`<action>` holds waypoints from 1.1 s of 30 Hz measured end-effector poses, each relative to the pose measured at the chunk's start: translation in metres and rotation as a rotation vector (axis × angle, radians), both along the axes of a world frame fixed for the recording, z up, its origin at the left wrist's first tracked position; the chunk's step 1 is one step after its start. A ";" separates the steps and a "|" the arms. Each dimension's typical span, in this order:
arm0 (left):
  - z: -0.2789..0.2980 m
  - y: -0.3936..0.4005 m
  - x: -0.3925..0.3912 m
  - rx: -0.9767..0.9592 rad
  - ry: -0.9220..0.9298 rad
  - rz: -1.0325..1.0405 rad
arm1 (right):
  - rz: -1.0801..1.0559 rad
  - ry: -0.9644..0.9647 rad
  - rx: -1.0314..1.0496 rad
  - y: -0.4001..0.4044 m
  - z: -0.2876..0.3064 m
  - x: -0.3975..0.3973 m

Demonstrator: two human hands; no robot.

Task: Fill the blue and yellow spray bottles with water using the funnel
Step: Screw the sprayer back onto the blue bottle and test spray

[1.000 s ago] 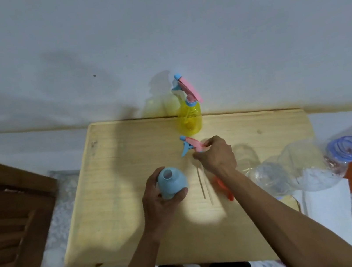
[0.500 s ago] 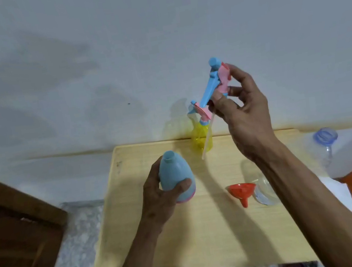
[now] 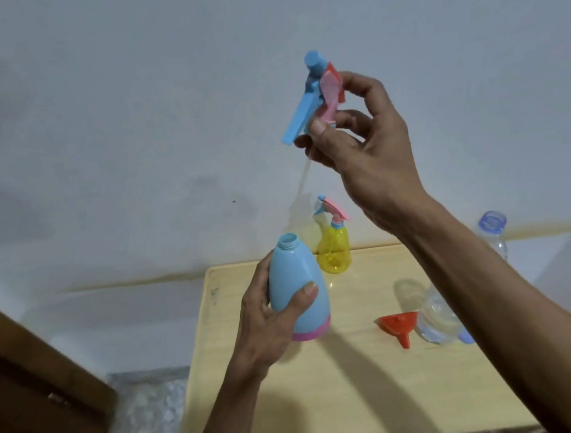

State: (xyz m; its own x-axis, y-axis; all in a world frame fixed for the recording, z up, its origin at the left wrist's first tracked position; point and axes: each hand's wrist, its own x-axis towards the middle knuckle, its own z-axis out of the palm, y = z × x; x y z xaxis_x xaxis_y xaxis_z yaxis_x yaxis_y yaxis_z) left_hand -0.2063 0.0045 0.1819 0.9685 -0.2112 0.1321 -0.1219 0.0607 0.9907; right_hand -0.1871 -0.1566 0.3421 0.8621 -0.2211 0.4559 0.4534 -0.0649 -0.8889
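Head view: our right hand (image 3: 362, 144) has lifted spray head (image 3: 317, 99) higher, pinched in fingertips, tube faint, probably clear of neck. Left hand (image 3: 274, 319) grips blue bottle (image 3: 297, 289), now open, above table (image 3: 345, 412). Funnel (image 3: 399, 327) lies waiting; yellow bottle (image 3: 334, 249) capped at back.
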 end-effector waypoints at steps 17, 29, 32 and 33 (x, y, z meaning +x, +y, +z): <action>0.015 0.001 -0.003 0.043 -0.053 0.135 | 0.304 0.282 -0.166 0.009 -0.063 -0.003; 0.012 -0.006 0.001 0.073 -0.057 0.170 | 0.276 0.236 -0.282 0.006 -0.062 -0.004; 0.012 -0.007 0.004 0.093 -0.075 0.192 | 0.268 0.240 -0.205 0.005 -0.061 -0.004; 0.012 -0.009 0.005 0.104 -0.082 0.199 | 0.229 0.238 -0.183 0.006 -0.063 -0.004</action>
State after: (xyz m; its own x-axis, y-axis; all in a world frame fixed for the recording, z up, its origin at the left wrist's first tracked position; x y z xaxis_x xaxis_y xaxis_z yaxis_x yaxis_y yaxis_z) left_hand -0.2013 -0.0041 0.1937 0.9792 -0.0337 0.1999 -0.2019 -0.0740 0.9766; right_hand -0.1907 -0.1502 0.2795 0.9663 0.0560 0.2514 0.2571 -0.1529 -0.9542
